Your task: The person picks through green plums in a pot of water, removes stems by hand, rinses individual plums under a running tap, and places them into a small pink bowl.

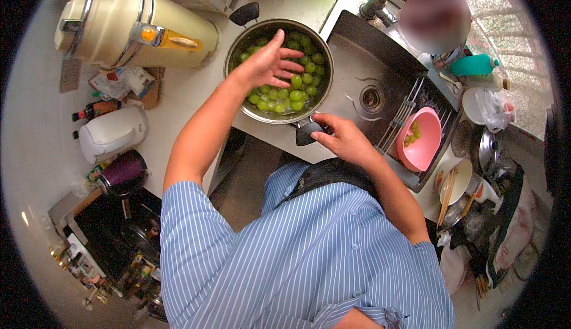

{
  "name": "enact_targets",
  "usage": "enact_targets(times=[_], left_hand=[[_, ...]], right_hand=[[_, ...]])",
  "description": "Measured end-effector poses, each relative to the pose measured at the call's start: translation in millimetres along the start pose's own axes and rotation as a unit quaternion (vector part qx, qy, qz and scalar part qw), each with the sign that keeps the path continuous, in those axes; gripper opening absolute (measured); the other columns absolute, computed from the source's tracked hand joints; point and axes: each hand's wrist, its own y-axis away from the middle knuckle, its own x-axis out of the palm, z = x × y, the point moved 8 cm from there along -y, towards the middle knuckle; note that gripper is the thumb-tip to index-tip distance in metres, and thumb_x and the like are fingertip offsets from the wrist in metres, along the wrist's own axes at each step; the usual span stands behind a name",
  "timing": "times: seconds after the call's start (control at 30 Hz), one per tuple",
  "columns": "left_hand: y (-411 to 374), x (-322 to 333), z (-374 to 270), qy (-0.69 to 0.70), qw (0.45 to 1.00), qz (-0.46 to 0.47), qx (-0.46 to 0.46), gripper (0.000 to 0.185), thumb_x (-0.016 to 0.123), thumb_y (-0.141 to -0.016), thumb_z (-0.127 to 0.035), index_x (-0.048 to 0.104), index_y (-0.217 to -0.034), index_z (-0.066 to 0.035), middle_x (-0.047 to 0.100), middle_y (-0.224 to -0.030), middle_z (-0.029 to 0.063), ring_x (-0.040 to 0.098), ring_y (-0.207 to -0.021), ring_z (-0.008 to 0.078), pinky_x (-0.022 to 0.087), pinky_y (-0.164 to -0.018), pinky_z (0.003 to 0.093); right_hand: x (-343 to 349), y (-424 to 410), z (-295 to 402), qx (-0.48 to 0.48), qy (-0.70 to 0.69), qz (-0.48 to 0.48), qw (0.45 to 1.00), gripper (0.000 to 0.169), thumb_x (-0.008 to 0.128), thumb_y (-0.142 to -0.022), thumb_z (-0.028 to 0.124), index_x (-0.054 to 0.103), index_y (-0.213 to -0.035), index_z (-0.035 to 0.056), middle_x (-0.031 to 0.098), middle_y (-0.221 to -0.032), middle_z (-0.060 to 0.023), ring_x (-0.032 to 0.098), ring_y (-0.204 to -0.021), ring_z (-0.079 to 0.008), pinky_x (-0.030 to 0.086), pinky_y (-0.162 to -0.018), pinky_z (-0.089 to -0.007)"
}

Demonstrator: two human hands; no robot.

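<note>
A two-handled metal pot [331, 79] full of green grapes [295, 95] in water stands on the counter, left of the sink. My left hand [276, 63] is over the grapes, inside the pot's rim, palm turned up and fingers spread, with no grape in its grasp; whether its fingertips touch the grapes I cannot tell. At the near side of the pot, the thumb and fingers of my right hand [341, 135] grip the black pot handle [308, 133]. A pink bowl [424, 144] with a few green grapes [412, 135] rests tilted at the sink's right end.
The metal sink [350, 54] has a faucet [372, 7] behind it and a wire rack [401, 115] across it. A large cream thermos [111, 28] and a white jug [113, 135] are to the left. At the right stands a bowl [461, 173] with chopsticks [448, 195].
</note>
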Motion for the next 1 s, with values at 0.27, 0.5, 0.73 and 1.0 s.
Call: enact_targets(times=[0.27, 0.5, 0.73, 1.0], left_hand=[[66.9, -33.7, -65.2, -0.419, 0.814, -0.321, 0.241, 0.072, 0.029, -0.096, -0.061, 0.057, -0.125, 0.000, 0.056, -0.127, 0.0237, 0.051, -0.118, 0.0418, 0.039, -0.101, 0.0427], [11.4, -61.1, -35.6, -0.285, 0.913, -0.259, 0.135, 0.082, 0.028, -0.092, -0.068, 0.044, -0.139, -0.003, 0.050, -0.137, 0.0219, 0.055, -0.117, 0.0321, 0.045, -0.093, 0.0420], [9.5, -53.3, -15.7, -0.235, 0.952, -0.193, -0.035, 0.095, 0.032, -0.081, -0.083, 0.038, -0.145, -0.013, 0.052, -0.135, 0.0143, 0.055, -0.102, 0.0295, 0.047, -0.083, 0.0382], [-21.1, -31.7, 10.8, -0.202, 0.979, 0.000, -0.038, 0.081, 0.031, -0.090, -0.073, 0.039, -0.144, -0.012, 0.054, -0.133, 0.0125, 0.062, -0.105, 0.0261, 0.058, -0.072, 0.0403]], right_hand=[[6.4, -1.6, -15.5, 0.018, -0.074, -0.034, 0.996, 0.045, 0.069, -0.085, 0.020, 0.056, -0.122, -0.0030, 0.066, -0.109, -0.0209, 0.065, -0.098, -0.0280, 0.050, -0.085, -0.0365], [6.4, -2.0, -10.8, 0.047, -0.081, -0.015, 0.995, 0.045, 0.068, -0.086, 0.020, 0.056, -0.122, -0.0032, 0.066, -0.107, -0.0192, 0.065, -0.093, -0.0269, 0.050, -0.083, -0.0356], [6.4, -1.8, -5.3, 0.041, -0.071, -0.008, 0.997, 0.046, 0.068, -0.087, 0.018, 0.054, -0.124, -0.0033, 0.065, -0.107, -0.0157, 0.063, -0.092, -0.0209, 0.050, -0.082, -0.0335], [6.1, -1.5, -5.0, 0.054, -0.077, -0.007, 0.995, 0.045, 0.069, -0.085, 0.019, 0.056, -0.122, -0.0038, 0.065, -0.110, -0.0202, 0.064, -0.101, -0.0273, 0.049, -0.088, -0.0357]])
